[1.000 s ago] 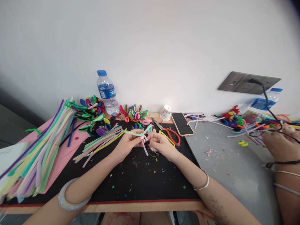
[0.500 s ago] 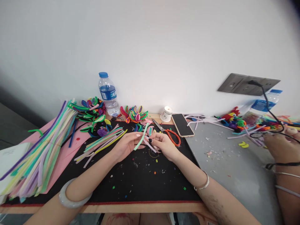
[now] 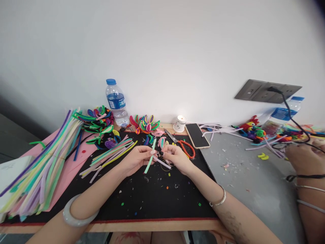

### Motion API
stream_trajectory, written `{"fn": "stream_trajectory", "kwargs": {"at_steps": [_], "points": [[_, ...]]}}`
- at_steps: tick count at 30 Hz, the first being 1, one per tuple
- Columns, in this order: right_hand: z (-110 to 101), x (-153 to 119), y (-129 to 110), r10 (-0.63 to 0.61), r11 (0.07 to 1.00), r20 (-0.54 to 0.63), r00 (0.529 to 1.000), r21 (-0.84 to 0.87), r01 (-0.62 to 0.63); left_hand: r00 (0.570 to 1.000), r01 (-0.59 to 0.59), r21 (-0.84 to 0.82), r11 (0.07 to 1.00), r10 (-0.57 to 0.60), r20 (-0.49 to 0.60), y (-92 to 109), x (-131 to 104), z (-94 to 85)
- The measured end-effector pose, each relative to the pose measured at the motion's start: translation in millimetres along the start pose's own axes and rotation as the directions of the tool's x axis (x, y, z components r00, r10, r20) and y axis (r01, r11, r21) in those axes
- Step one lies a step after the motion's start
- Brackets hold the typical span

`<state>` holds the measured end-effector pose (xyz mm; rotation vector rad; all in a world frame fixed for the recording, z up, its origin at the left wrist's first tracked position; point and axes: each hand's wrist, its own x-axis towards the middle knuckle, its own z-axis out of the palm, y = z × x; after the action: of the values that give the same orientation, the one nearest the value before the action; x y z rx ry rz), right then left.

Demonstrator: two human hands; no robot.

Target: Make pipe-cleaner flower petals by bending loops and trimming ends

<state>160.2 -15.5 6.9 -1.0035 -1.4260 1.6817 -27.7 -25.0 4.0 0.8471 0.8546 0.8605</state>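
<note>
My left hand (image 3: pixel 138 158) pinches a mint green fuzzy stem (image 3: pixel 148 165) that slants upward between finger and thumb. Close against it, my right hand (image 3: pixel 176 157) has its fingers closed on a pale lilac stem (image 3: pixel 164 162) that crosses the green one. Where the two stems meet, the fingertips partly hide them. Just behind my right hand lie scissors (image 3: pixel 186 149) with orange handles and a looped pink and green piece (image 3: pixel 161 142). Both hands are over a black mat (image 3: pixel 152 203) dotted with small scraps.
Long stem bundles (image 3: pixel 50 162) and a shorter bunch (image 3: pixel 109 156) lie left. At the back stand a water bottle (image 3: pixel 116 105), a paper cup (image 3: pixel 179 124) and colourful looped pieces (image 3: pixel 144 124). A phone (image 3: pixel 197 135) lies right; another person's hand (image 3: pixel 304 157) is at the far right.
The mint green stem has turned more upright and shifted slightly left. The lilac stem's free end now points further right. My fingertips have drawn closer together.
</note>
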Motion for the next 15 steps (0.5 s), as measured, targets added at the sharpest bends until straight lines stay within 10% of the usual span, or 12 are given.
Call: {"fn": "stream_trajectory", "kwargs": {"at_steps": [15], "points": [[-2.3, 2.0, 2.9, -0.042, 0.998, -0.016, 0.999, 0.041, 0.043, 0.998, 0.021, -0.150, 0.988, -0.013, 0.057, -0.5, -1.0, -0.3]]}}
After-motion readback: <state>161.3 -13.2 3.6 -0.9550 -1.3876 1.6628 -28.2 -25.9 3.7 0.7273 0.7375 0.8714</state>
